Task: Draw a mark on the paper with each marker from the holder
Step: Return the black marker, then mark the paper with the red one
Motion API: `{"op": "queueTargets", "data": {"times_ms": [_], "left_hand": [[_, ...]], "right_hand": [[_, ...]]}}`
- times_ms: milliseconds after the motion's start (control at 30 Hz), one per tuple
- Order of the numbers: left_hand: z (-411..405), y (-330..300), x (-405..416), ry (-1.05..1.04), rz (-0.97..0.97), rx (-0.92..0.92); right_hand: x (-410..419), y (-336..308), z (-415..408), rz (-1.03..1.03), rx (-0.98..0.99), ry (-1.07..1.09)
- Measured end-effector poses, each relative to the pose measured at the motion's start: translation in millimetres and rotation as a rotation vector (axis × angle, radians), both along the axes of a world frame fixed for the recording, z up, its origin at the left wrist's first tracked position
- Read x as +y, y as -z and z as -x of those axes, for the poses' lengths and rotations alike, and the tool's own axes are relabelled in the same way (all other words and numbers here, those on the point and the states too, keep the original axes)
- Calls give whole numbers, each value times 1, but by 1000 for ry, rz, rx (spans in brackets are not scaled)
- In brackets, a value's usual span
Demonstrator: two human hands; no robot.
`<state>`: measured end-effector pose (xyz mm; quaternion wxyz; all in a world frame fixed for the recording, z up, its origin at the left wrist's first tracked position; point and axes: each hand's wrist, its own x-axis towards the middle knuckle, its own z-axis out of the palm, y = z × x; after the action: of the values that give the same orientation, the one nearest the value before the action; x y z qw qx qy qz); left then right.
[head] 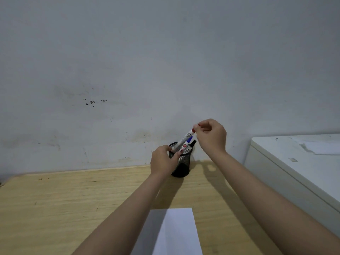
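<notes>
I see one grey wall (pixel 165 61) filling the upper two thirds of the frame, with dark specks at middle left. Below it lies one wooden table (pixel 55 208) across the bottom, and one white cabinet (pixel 294 172) stands at the right edge. One sheet of white paper (pixel 176 234) lies on the table at bottom centre, between my two forearms. One black mesh holder (pixel 181 166) stands at the table's far edge, just right of centre, near the wall. I count three markers: a red-capped marker (pixel 184 138), tilted and partly raised out of the holder, a blue-capped marker (pixel 187 142) and a black-capped marker (pixel 192 143), both standing in the holder. My left hand (pixel 161 161) is closed around the holder's rim and the red marker's lower end. My right hand (pixel 211 135) pinches the red marker's cap with its fingertips.
</notes>
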<state>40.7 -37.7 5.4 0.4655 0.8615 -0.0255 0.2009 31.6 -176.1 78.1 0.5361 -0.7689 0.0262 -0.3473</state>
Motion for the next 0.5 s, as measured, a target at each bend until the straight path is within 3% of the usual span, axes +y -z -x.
{"op": "queueTargets", "data": {"times_ms": [100,233,367,500], "left_hand": [[21,-10,-5,48,231,-73],[57,-23,-16,211,668,37],[79,-32,-14,243,767,62],[94,-36,-3,221,774,-42]], "right_hand": [[-6,8,31,-200,-117,-115],[-2,34,73,-384,-93,-214],[7,52,105,-447,-63,-313],[10,61,119,-320,15,-347]]}}
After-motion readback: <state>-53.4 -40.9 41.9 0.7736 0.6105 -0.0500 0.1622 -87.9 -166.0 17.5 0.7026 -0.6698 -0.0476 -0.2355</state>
